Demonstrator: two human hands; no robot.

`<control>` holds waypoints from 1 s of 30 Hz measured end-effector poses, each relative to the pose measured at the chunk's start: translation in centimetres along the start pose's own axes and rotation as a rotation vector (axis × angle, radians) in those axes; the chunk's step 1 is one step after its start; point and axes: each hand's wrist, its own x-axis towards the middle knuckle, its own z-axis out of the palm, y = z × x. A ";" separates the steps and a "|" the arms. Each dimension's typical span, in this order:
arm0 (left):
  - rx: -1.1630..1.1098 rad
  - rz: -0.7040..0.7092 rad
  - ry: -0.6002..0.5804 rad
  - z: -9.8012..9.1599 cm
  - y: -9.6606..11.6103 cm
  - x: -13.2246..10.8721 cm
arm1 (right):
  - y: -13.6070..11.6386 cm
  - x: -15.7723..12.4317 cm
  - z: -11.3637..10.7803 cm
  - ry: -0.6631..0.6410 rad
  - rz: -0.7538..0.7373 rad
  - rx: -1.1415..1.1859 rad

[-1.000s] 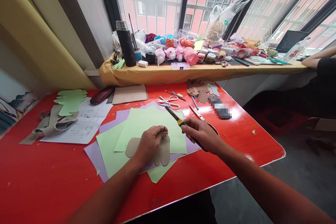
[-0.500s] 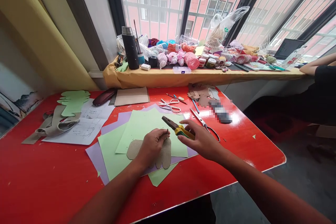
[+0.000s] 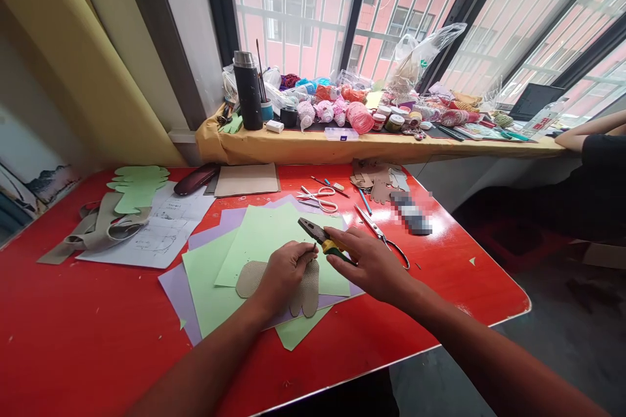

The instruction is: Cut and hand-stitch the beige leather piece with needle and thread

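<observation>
My left hand [image 3: 283,280] is closed in a pinch around a small dark thin piece, too small to name, whose tip shows above the fingers. Below that hand a grey-beige leather cutout [image 3: 308,293] with rounded lobes lies partly hidden on the paper. My right hand [image 3: 366,260] is wrapped round pliers [image 3: 315,231] with yellow and green handles. Their jaws point up and left, just above my left fingertips. Under both hands are stacked green paper sheets [image 3: 264,221] and purple paper [image 3: 171,287].
Long scissors [image 3: 374,221] lie right of my right hand, with white-handled scissors [image 3: 317,199] behind. Leather scraps [image 3: 379,182], a drawn paper sheet [image 3: 166,234] and a dark red case [image 3: 195,179] are on the red table [image 3: 107,332]. A flask [image 3: 248,91] stands on the sill; another person's arm [image 3: 596,130] is far right.
My right hand has shifted slightly left and down with the pliers, and its fingers have closed further over the handles. My left hand stays nearly in place.
</observation>
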 end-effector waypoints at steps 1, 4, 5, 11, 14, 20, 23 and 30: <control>-0.001 0.002 0.000 0.0 0.0 0.0 | -0.1 0.0 0.1 -0.013 -0.008 -0.015; -0.005 0.012 -0.006 0.0 0.1 0.1 | -0.2 -0.1 0.6 -0.050 -0.016 -0.052; -0.006 0.013 -0.007 0.0 0.1 0.1 | -0.1 -0.1 0.7 -0.054 -0.016 -0.055; -0.012 0.000 0.005 0.1 -0.3 0.1 | 0.5 0.2 0.5 -0.021 0.006 0.056; -0.016 0.003 -0.003 0.2 -0.4 0.1 | 0.7 0.3 0.3 0.026 0.015 0.109; -0.011 0.006 0.001 0.2 -0.5 0.1 | 0.3 -0.1 0.7 -0.040 -0.010 0.038; -0.009 0.006 -0.002 0.3 -0.7 0.0 | 0.1 -0.1 0.7 -0.047 -0.013 0.005; -0.014 0.010 -0.006 0.2 -0.5 0.0 | 0.3 0.0 1.1 -0.065 -0.021 -0.112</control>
